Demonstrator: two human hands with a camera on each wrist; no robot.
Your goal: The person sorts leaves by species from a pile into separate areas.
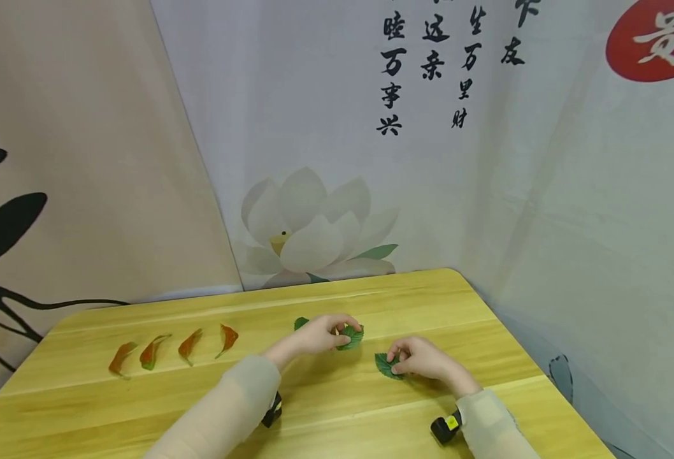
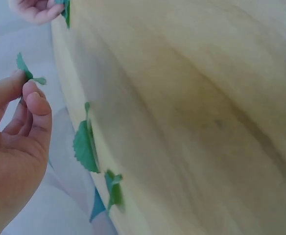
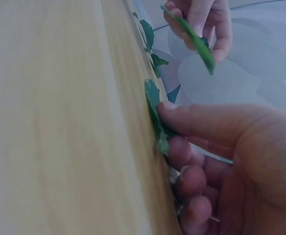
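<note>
My left hand is raised over the table and pinches a serrated green leaf between thumb and fingers. Lower and to the right, my right hand pinches another green leaf by its edge, close over the wood. In the right wrist view that leaf is tilted beside the thumb tip. Two more green leaves, one larger and one smaller and folded, lie on the table in the left wrist view. From the head, a leaf shows partly behind my left hand.
Several curled orange-red leaf-like pieces, one of them nearest my left arm, lie in a row on the left of the wooden table. A printed curtain hangs right behind the table's far edge. Each wrist wears a small black camera.
</note>
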